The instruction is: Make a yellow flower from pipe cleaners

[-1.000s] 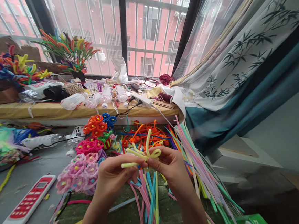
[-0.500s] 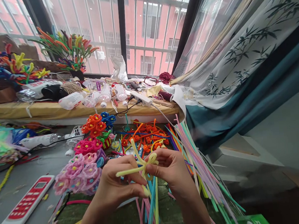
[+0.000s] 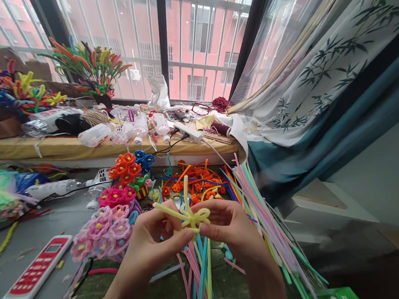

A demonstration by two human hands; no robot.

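Between my two hands is a pale yellow pipe-cleaner flower [image 3: 193,218], with small loops bunched on its right side and two straight ends sticking out, one up and one to the upper left. My left hand [image 3: 161,235] pinches its lower left part between thumb and fingers. From the right, my right hand [image 3: 226,225] is closed on the looped side, thumb in front and fingers behind. Below the hands, loose pink, blue and yellow-green pipe cleaners [image 3: 203,273] lie on the dark green surface. Parts of the flower are hidden behind my thumbs.
Finished pink pipe-cleaner flowers [image 3: 104,230] stand left of my hands, with orange ones [image 3: 125,168] behind. A white-and-red remote [image 3: 33,277] lies at left. Long pastel pipe cleaners [image 3: 274,226] are bundled at right. Plastic bottles [image 3: 96,134] and a power strip [image 3: 187,131] rest on the sill.
The yellow flower has turned, so its straight ends point higher. My left thumb has moved up to the flower's centre, and the left fingers have shifted behind it.
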